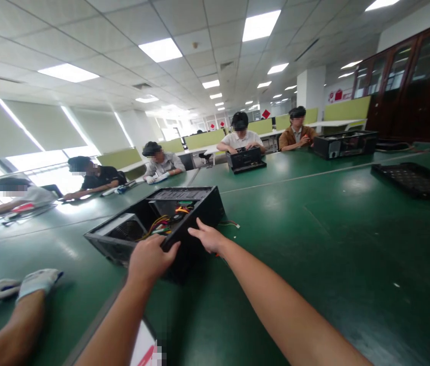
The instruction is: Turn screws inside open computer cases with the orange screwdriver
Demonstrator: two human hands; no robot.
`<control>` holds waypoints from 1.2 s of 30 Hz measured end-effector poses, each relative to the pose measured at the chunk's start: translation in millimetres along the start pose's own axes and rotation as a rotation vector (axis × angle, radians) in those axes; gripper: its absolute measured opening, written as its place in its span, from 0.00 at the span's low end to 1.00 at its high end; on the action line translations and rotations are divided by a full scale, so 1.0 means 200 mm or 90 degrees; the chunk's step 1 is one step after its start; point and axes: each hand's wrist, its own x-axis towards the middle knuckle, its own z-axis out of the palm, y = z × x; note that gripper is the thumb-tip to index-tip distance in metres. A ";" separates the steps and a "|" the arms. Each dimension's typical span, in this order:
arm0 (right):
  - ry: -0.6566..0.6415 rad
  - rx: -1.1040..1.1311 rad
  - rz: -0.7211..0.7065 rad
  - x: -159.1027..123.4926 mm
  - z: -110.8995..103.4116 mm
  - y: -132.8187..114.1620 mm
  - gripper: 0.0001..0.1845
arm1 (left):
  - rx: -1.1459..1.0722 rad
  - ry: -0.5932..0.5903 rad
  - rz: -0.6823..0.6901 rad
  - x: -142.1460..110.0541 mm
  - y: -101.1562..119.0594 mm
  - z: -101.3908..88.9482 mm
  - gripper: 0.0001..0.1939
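View: the head camera, which shows a long green table (294, 229) with several people around it.
Computer case (190, 231): lies open side up on the table, at the centre of the frame and a little to the left.
Inside the case: a power supply (129, 230) at its left end, and coloured wires (160, 223) in the middle.
Left hand (149, 258): is bent over the near top edge of the case; the fingers are closed on the rim and the thumb presses along the outer wall.
Right hand (210, 238): stands against the outer wall, right of the left hand, with thumb and forefinger spread apart; it seems to touch the wall, but the lower fingers are hard to see.
Thin cable (233, 224): comes out beyond the right hand, with a white plug at its end.
Gloved hands (41, 282): belong to another person and rest on the table, lower left.
Other cases: one smaller black case (243, 160) before a person in white, upper centre, and one wide black case (344, 145), upper right.
Black panel (417, 179): lies flat at the right edge.
White sheet (143, 340): bottom, between the forearms.
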 end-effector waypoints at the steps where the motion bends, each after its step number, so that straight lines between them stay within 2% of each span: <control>1: -0.006 0.005 0.003 -0.01 0.01 0.01 0.49 | 0.002 -0.010 -0.025 0.00 -0.06 0.01 0.22; 3: -0.019 0.030 0.010 -0.10 -0.04 0.04 0.51 | -0.002 -0.043 -0.068 0.01 -0.20 0.02 0.23; 5: -0.026 0.073 0.035 -0.27 -0.16 0.06 0.55 | -0.015 -0.081 -0.098 0.04 -0.34 0.02 0.25; 8: -0.002 0.150 0.113 -0.59 -0.47 0.06 0.55 | -0.043 -0.084 -0.136 0.11 -0.49 0.00 0.28; 10: 0.091 0.212 0.106 -0.80 -0.68 0.07 0.48 | -0.055 -0.038 -0.165 0.16 -0.49 -0.04 0.30; 12: 0.153 0.250 0.060 -0.96 -0.86 0.09 0.42 | -0.078 0.033 -0.171 0.19 -0.36 -0.09 0.29; 13: 0.174 0.270 0.035 -1.02 -0.93 0.11 0.40 | -0.099 0.066 -0.161 0.19 -0.23 -0.11 0.27; 15: 0.193 0.295 0.007 -1.09 -1.01 0.15 0.35 | -0.170 0.117 -0.094 0.14 0.11 -0.11 0.26; 17: 0.195 0.306 0.010 -1.12 -1.03 0.21 0.29 | -0.262 0.100 0.027 0.04 0.52 -0.07 0.21; 19: 0.172 0.305 0.030 -1.12 -1.02 0.25 0.23 | -0.330 0.064 0.129 -0.11 0.90 0.03 0.20; 21: 0.110 0.277 0.066 -1.11 -0.98 0.28 0.19 | -0.482 0.016 0.211 -0.24 1.17 0.15 0.28; 22: 0.069 0.254 0.087 -1.10 -0.97 0.30 0.19 | -0.534 -0.027 0.267 -0.30 1.25 0.20 0.33; 24: -0.017 0.185 0.122 -1.09 -0.94 0.31 0.20 | -0.627 -0.106 0.350 -0.36 1.32 0.28 0.42; 26: -0.084 0.115 0.134 -1.09 -0.93 0.31 0.21 | -0.697 -0.148 0.387 -0.37 1.32 0.31 0.45; 28: -0.123 0.058 0.128 -1.08 -0.91 0.31 0.19 | -0.753 -0.143 0.382 -0.35 1.28 0.31 0.39; 32: -0.111 0.013 0.128 -1.07 -0.88 0.34 0.16 | -0.817 -0.115 0.356 -0.31 1.26 0.29 0.14; 36: -0.073 -0.012 0.144 -1.06 -0.89 0.35 0.19 | -0.833 -0.123 0.304 -0.29 1.26 0.29 0.11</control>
